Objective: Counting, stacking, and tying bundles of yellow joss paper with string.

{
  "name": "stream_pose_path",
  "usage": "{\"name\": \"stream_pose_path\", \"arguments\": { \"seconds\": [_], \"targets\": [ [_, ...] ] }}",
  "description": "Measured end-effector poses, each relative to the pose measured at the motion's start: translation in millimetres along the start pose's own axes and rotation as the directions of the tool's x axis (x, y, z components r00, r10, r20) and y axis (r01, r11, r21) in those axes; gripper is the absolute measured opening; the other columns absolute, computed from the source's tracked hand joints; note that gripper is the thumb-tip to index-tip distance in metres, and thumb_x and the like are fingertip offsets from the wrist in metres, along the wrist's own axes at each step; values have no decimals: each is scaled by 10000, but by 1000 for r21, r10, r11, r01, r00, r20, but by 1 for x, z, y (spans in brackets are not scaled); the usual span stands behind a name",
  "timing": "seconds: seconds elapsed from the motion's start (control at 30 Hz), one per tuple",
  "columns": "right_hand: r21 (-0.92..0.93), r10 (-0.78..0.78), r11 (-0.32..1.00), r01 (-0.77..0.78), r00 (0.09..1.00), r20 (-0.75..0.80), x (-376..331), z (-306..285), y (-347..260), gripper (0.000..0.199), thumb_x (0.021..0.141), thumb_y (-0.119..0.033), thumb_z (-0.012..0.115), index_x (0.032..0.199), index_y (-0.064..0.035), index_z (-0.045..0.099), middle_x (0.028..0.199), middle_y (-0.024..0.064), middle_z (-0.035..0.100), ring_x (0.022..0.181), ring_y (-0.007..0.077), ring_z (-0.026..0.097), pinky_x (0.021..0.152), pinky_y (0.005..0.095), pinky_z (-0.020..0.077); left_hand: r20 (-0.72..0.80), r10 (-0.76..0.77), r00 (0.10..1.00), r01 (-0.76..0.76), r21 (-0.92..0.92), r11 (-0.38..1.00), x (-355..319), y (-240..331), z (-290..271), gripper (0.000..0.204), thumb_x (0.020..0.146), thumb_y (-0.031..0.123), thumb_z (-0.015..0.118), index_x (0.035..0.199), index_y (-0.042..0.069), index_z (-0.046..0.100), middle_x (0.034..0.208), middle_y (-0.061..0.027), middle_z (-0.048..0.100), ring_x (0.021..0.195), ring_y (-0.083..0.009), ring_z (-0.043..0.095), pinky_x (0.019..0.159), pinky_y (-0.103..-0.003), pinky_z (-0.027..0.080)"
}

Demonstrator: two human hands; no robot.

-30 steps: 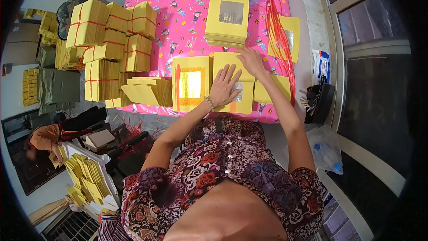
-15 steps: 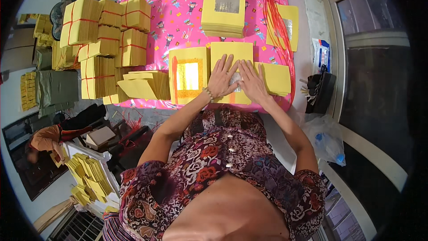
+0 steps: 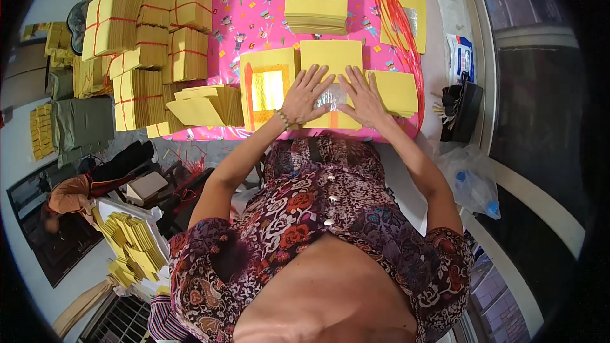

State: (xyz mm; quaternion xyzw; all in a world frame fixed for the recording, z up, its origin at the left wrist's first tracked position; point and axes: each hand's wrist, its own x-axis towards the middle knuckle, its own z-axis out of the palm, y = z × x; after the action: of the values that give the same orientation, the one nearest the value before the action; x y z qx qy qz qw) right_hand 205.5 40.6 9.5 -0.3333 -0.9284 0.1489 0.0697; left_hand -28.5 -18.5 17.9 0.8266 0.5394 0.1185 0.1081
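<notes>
Your left hand (image 3: 306,98) and right hand (image 3: 365,98) lie flat, fingers spread, on yellow paper (image 3: 331,55) at centre; bundles (image 3: 147,56) stand tied upper left, the top-centre stack (image 3: 316,5) untied.

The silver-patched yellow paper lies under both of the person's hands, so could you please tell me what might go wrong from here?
Uneven pressure from the left hand and right hand, both flat on the silver-patched yellow paper, could skew or crease it.
The right hand might nudge the yellow stack close beside it near the table's front edge.
The leaning yellow papers at left show no red tie and could slide apart if bumped.
</notes>
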Motion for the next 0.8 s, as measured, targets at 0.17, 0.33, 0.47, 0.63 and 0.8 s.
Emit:
{"name": "stream_pose_path", "arguments": {
  "seconds": [0.17,0.33,0.47,0.63,0.8],
  "targets": [
    [-32,0,1000,1,1000,14,5,-5,-5,793,912,-562,528,1540,-152,270,1601,166,187,1487,334,151,1176,580,118,-22,0,1000,0,-9,1000,-1,-4,4,804,885,570,495,1541,161,272,1587,-153,238,1467,-383,187,1181,-529,188],
    [-10,-4,1000,4,1000,-11,5,1,-2,783,911,-562,532,1540,-172,277,1598,164,194,1485,336,156,1171,592,125,-1,-10,1000,10,1,1000,2,-8,9,784,903,570,472,1538,154,279,1586,-162,236,1469,-396,175,1183,-538,171],
    [-45,4,999,-5,1000,-9,10,2,0,737,911,-491,566,1523,-169,311,1589,158,221,1478,313,184,1172,584,132,-25,11,1000,-11,-3,1000,3,-13,11,734,917,512,492,1526,146,305,1575,-164,261,1460,-401,194,1178,-536,181],
    [-43,-1,999,-3,995,-98,29,5,5,652,888,-331,636,1464,-134,402,1515,136,359,1411,284,319,1127,548,243,-175,-48,983,50,4,999,19,-16,9,546,907,346,582,1386,113,462,1391,-149,461,1294,-362,405,1053,-501,333],
    [-57,-110,994,98,957,-268,54,10,27,487,840,-245,687,1285,-83,570,1273,94,552,1112,260,538,937,428,385,-149,-57,987,60,15,998,38,-16,1,519,874,301,657,1333,113,504,1242,-144,524,1139,-332,476,937,-461,405]
  ]
}}
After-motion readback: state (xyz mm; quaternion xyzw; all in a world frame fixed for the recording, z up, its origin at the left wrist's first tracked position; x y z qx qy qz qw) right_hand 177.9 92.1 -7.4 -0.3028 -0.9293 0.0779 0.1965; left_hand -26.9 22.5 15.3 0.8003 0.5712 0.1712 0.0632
